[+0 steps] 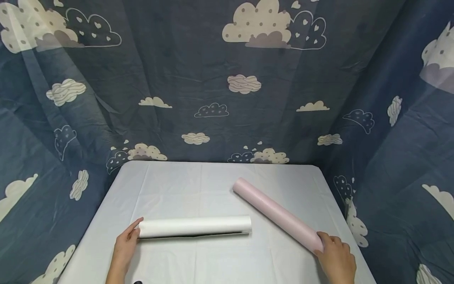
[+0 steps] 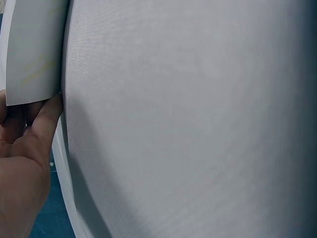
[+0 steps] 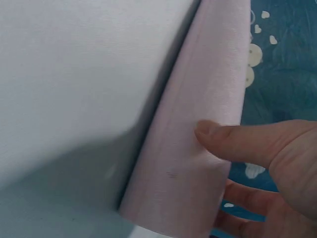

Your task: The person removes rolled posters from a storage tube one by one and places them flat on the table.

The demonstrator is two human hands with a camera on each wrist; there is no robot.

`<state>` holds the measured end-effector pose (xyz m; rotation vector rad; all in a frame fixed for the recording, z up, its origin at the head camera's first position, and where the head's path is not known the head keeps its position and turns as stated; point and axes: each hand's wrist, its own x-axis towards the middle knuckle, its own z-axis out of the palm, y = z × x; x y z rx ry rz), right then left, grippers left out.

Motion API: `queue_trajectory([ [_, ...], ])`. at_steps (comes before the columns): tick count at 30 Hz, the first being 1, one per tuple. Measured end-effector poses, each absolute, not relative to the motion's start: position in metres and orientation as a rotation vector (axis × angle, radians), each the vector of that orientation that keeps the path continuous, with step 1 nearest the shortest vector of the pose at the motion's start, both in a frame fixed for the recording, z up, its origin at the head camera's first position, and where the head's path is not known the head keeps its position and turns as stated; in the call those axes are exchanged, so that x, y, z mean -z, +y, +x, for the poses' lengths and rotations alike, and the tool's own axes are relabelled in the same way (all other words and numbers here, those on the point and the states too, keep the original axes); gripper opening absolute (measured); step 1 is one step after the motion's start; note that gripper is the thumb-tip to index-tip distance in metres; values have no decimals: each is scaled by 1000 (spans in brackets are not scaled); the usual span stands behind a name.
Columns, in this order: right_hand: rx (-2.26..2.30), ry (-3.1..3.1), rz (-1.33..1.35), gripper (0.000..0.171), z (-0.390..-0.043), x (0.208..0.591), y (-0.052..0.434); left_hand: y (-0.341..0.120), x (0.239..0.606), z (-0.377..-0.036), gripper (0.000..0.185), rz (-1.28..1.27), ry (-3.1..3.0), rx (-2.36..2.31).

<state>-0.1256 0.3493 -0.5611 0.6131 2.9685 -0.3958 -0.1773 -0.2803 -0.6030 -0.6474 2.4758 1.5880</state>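
Observation:
A white roll of paper (image 1: 195,227) lies across the near middle of the table (image 1: 198,185). My left hand (image 1: 133,234) holds its left end, thumb on top. In the left wrist view the thumb (image 2: 47,119) presses the roll's (image 2: 32,49) end edge, with the other fingers curled behind it. A longer pink roll (image 1: 276,215) lies diagonally on the right, its far end pointing toward the table's middle. My right hand (image 1: 324,242) grips its near end. The right wrist view shows the thumb (image 3: 223,141) on top of the pink roll (image 3: 198,99) and the fingers underneath.
The table is covered in a pale grey-white cloth (image 2: 188,124). A dark blue sheet with a cloud pattern (image 1: 213,79) hangs close round the back and both sides. The table's right edge (image 1: 340,213) runs right beside the pink roll.

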Motion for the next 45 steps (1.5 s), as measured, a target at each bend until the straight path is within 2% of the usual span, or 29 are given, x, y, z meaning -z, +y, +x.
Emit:
queue_trajectory([
  [12, 383, 2981, 604, 63, -136, 564, 348, -281, 603, -176, 45, -678, 2502, -1582],
  [34, 364, 3110, 600, 60, -182, 574, 326, -280, 601, -175, 46, -696, 2513, -1585],
  [45, 396, 3224, 475, 59, -206, 576, 324, -279, 603, -177, 46, -698, 2477, -1631],
])
